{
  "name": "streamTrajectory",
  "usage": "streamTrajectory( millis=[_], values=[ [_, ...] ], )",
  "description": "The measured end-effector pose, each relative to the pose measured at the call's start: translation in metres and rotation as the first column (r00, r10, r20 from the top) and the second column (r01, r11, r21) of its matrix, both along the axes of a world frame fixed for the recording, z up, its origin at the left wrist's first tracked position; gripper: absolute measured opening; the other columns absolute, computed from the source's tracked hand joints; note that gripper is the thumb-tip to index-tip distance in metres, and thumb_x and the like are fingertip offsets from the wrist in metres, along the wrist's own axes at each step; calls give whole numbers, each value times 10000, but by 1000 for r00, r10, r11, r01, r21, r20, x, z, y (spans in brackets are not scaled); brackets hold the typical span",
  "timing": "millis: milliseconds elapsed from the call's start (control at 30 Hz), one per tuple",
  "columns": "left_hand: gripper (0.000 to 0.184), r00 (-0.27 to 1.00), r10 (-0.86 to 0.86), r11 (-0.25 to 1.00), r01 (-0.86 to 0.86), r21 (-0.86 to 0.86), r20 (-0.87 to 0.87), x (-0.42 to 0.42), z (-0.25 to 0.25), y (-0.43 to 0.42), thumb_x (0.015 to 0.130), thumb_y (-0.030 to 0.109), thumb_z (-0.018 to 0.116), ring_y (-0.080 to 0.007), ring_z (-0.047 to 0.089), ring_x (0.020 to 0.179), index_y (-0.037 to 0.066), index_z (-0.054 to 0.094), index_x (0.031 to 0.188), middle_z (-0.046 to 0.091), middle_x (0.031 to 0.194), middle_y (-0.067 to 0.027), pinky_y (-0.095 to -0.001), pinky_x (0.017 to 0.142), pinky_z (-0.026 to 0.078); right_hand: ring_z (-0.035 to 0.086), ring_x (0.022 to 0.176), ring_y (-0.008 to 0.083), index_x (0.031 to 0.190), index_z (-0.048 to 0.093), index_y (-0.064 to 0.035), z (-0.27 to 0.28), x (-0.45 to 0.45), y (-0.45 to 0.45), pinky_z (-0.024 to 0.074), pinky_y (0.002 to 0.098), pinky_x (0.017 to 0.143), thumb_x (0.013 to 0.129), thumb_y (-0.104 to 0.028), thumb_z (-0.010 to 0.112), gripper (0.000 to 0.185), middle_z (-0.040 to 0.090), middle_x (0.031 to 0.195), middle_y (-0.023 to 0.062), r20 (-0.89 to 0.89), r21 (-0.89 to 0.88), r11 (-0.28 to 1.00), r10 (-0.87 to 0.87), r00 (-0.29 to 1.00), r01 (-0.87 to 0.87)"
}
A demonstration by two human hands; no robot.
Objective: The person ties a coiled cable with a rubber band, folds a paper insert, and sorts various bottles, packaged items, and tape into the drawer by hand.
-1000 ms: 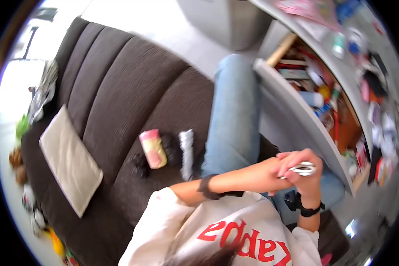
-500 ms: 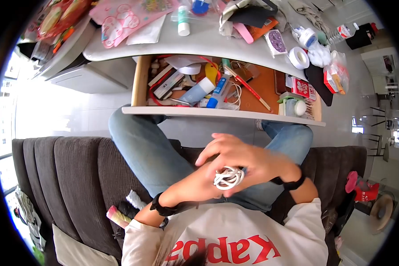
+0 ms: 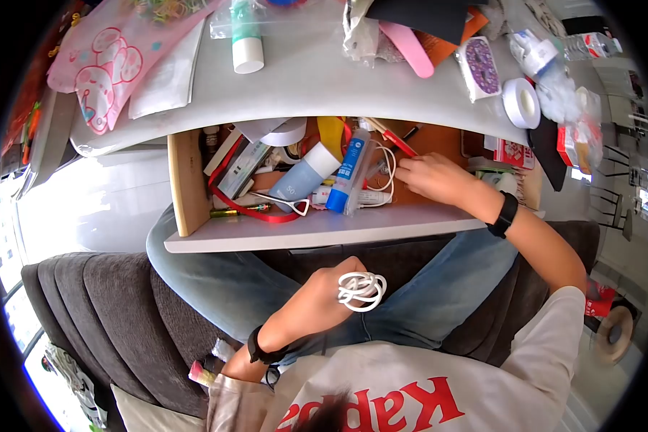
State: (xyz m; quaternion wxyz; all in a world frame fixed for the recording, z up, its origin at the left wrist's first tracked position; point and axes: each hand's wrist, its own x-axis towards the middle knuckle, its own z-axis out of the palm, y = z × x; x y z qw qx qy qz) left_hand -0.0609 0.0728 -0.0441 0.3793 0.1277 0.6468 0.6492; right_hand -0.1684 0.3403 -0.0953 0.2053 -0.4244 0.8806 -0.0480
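My left hand (image 3: 324,291) is closed round a coiled white cable (image 3: 361,291), held over my lap in front of the drawer. The bundle's loops stick out from the top of the fist. My right hand (image 3: 435,178) reaches into the open drawer (image 3: 281,236), its fingers bent and close together. Its fingertips are beside a loose loop of thin white cord (image 3: 390,162), and whether they grip it is hidden. A red stick (image 3: 398,142) runs under the hand. Left of the cord lie a blue glue stick (image 3: 347,173) and a pale blue tube with a white cap (image 3: 302,176).
On the grey desk (image 3: 295,90) above the drawer lie a green-and-white tube (image 3: 246,43), a pink pouch (image 3: 111,72), a roll of white tape (image 3: 520,103) and a purple-patterned packet (image 3: 480,66). The drawer's left part holds a red strap (image 3: 219,191) and several small items.
My hands have parted. The right hand moved from beside the coil up into the drawer, while the left kept the coiled cable over my lap. The view has shifted closer to the drawer.
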Motion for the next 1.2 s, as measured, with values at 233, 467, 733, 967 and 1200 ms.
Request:
streamTrajectory(
  millis=[233,467,733,967,1200],
  values=[
    [171,1000,28,1000,-28,9,2,-13,-6,12,740,13,618,-346,576,702,5,482,845,560,708,-143,-332,603,447,601,695,261,747,548,-30,-6,1,2,492,370,624,736,-33,505,44,556,734,90,-6,45,998,41,999,-40],
    [163,977,197,980,-197,11,-80,12,4,24,737,-6,614,-121,549,628,18,509,858,574,741,-52,-250,583,441,574,615,297,734,523,-4,58,8,-21,462,370,579,723,-37,560,50,563,702,118,219,-110,928,-326,919,356],
    [232,876,462,883,-438,169,-138,23,24,47,790,19,640,-40,523,580,49,411,814,606,1003,-131,-181,476,411,604,650,163,807,548,3,138,114,-53,466,258,575,732,44,638,124,583,738,73,531,-486,500,-482,697,717],
    [280,880,384,923,-376,87,-278,33,32,34,696,-5,683,-253,632,795,19,481,889,622,884,-98,-293,672,498,561,691,93,780,531,7,121,142,-58,462,230,606,743,70,616,112,582,773,50,768,-459,196,-404,498,867],
    [269,766,511,860,-455,233,-391,44,45,31,682,-38,668,-215,575,689,32,451,824,575,843,-103,-273,614,461,472,657,74,796,423,-58,114,155,-66,395,195,574,726,105,547,216,545,818,89,891,-450,-96,22,454,888]
  ],
)
